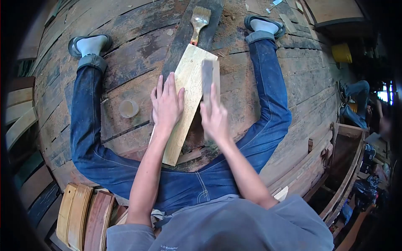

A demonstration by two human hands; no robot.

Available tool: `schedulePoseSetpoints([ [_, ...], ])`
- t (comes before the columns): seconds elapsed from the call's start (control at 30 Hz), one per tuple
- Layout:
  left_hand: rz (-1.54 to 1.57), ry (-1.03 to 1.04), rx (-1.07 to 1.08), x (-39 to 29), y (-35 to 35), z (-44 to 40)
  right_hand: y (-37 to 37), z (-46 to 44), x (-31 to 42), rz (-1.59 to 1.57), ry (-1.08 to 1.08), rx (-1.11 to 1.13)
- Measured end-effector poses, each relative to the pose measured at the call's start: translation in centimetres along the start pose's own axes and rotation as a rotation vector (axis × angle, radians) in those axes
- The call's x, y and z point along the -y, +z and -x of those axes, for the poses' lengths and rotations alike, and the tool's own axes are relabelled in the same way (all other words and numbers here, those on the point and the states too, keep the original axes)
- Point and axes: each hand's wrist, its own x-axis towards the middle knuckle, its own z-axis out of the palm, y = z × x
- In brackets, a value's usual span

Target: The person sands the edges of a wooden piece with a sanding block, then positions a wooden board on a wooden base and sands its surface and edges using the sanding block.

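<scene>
A pale, tapering wooden board (193, 73) lies slanted between the legs, its far end on a dark plank (178, 52). My left hand (167, 102) rests on the board's left side with fingers stretched out and apart. My right hand (216, 121), slightly blurred, is wrapped round a sanding block (207, 77), a wooden block with a grey face. The block is at the board's right edge, index finger extended along it; whether it touches the board I cannot tell. Just past the board's far end, a paintbrush (199, 27) lies on the dark plank, bristles pointing away.
A small clear cup (128, 108) stands on the plank floor (134, 75), left of my left hand. Sawdust is scattered around. Curved wooden pieces (81, 213) are stacked at lower left. At right are a wooden trough (341, 167), a yellow container (342, 53) and another person's legs (356, 100).
</scene>
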Motion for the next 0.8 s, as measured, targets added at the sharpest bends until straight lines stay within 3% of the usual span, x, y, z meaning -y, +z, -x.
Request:
schedulePoseSetpoints([
  [0.13,0.022,-0.002,0.008,-0.1,-0.2,0.5,-0.6,2.5,1.9,-0.020,0.217,0.140],
  [0.33,0.019,0.023,-0.020,0.2,0.1,0.4,0.2,-6.5,-2.3,-0.052,0.079,-0.016],
  [0.43,0.013,0.021,-0.021,0.2,0.1,0.2,-0.3,-9.0,-2.6,-0.039,0.114,0.023],
  [0.53,0.006,0.020,-0.017,0.2,0.3,0.3,-1.1,-6.5,-1.1,-0.024,0.173,0.052],
  [0.7,-0.001,0.007,-0.001,0.0,0.1,0.3,-0.7,2.0,0.7,-0.027,0.088,0.050],
  [0.8,-0.005,0.009,0.003,0.1,0.1,0.3,-0.7,-0.3,-0.5,-0.005,0.111,0.066],
])
